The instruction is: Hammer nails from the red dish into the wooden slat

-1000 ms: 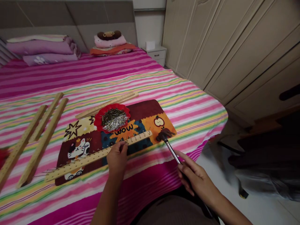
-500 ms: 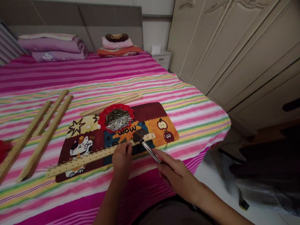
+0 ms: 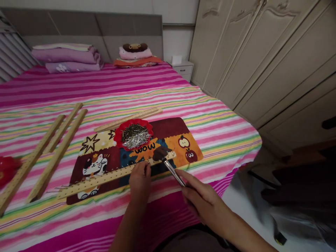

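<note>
A long wooden strip with rows of holes lies slantwise on a patterned mat, and several nails stand along it. My left hand rests on the strip right of its middle, thumb and fingers pinched on a nail, mostly hidden by the fingertips. Wrapped round the handle of a hammer is my right hand. The dark hammer head hangs over the strip's right part, just right of my left fingertips. Behind the strip, a red scalloped bowl holds a heap of loose nails.
Several wooden bars lie on the striped bedspread at left, beside a red object cut off by the frame. More drilled strips lie behind the bowl. Folded bedding is stacked by the headboard; a wardrobe stands right.
The hammer in my right hand has swung left from beside the strip's end to above the strip. My left hand keeps its pinch at the strip. The camera view has shifted slightly.
</note>
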Motion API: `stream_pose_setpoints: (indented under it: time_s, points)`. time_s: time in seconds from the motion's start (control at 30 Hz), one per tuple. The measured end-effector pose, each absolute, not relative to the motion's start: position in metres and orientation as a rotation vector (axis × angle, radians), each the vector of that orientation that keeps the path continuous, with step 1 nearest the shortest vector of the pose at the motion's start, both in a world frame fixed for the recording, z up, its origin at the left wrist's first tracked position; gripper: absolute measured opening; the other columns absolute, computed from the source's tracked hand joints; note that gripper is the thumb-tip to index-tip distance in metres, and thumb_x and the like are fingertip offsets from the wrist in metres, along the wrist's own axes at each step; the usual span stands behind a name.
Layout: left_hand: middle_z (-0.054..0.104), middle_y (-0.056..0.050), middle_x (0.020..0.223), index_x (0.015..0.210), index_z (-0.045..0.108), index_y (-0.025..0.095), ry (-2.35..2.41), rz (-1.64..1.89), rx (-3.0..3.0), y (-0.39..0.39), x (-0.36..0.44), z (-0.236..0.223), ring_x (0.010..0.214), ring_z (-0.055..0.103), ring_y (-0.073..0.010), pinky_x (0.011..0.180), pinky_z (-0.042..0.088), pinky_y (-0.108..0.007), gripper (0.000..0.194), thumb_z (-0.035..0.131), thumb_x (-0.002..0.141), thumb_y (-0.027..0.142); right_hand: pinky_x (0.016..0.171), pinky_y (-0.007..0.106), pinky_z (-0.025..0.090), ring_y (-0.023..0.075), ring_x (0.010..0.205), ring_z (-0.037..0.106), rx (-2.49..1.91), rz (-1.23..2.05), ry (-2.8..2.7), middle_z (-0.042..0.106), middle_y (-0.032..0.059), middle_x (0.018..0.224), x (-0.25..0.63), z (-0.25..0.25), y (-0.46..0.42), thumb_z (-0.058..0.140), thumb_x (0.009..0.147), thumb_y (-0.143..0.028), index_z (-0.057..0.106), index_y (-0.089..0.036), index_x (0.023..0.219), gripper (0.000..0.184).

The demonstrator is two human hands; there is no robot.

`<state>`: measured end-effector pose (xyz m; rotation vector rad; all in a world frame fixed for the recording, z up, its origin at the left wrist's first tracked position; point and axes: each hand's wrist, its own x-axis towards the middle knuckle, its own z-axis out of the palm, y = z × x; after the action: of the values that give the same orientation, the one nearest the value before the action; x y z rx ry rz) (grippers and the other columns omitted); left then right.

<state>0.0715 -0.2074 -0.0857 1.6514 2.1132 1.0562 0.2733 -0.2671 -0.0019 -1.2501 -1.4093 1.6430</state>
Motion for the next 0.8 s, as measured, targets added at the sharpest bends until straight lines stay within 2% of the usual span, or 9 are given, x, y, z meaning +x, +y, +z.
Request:
stream_pose_setpoints:
  time_s: [0.17,0.33,0.5,0.63,0.8]
  points:
    - [0.068,-0.006,0.088,0.088,0.066,0.020,2.134,0.993,1.634,-0.212,0.067,-0.070,0.083,0.062,-0.0189,0.077,0.047,-0.029,0.019,0.052,0.079,0.027,0.034,0.018,0.019,0.0072,0.040,0.033,-1.367,1.616,-1.216,0.041,-0.0057,0.058,0.295,-0.008,-0.280,0.048,0.089,-0.045,0.044,-0.024,0.139,0.054]
    - [0.068,-0.007,0.090,0.091,0.068,0.019,2.298,0.948,1.773,-0.192,0.047,-0.030,0.081,0.061,-0.0194,0.075,0.046,-0.029,0.025,0.048,0.082,0.032,0.034,0.018,0.018,0.0055,0.037,0.032,-1.510,1.566,-0.969,0.046,-0.0054,0.060,0.306,-0.015,-0.286,0.052,0.084,-0.047,0.045,-0.025,0.138,0.059]
    - [0.067,-0.014,0.093,0.093,0.071,0.016,2.437,0.541,1.982,-0.138,0.028,-0.014,0.090,0.061,-0.0267,0.078,0.046,-0.034,0.032,0.042,0.082,0.026,0.034,0.017,0.019,0.0052,0.035,0.030,-1.542,1.534,-0.920,0.044,-0.0069,0.056,0.311,-0.018,-0.289,0.053,0.082,-0.048,0.046,-0.023,0.137,0.061]
    - [0.069,-0.018,0.094,0.093,0.072,0.016,2.431,0.129,1.919,-0.110,0.023,-0.019,0.087,0.063,-0.0297,0.073,0.046,-0.036,0.033,0.043,0.077,0.021,0.035,0.017,0.018,0.0048,0.037,0.031,-1.572,1.551,-0.889,0.046,-0.0059,0.058,0.313,-0.015,-0.290,0.056,0.081,-0.049,0.046,-0.023,0.138,0.064]
    - [0.070,-0.016,0.087,0.085,0.072,0.016,2.381,0.071,1.887,-0.105,0.019,-0.020,0.082,0.064,-0.0293,0.068,0.044,-0.034,0.028,0.047,0.074,0.022,0.035,0.017,0.017,0.0055,0.039,0.032,-1.559,1.601,-0.870,0.044,-0.0063,0.057,0.313,-0.014,-0.290,0.055,0.082,-0.049,0.040,-0.022,0.142,0.067]
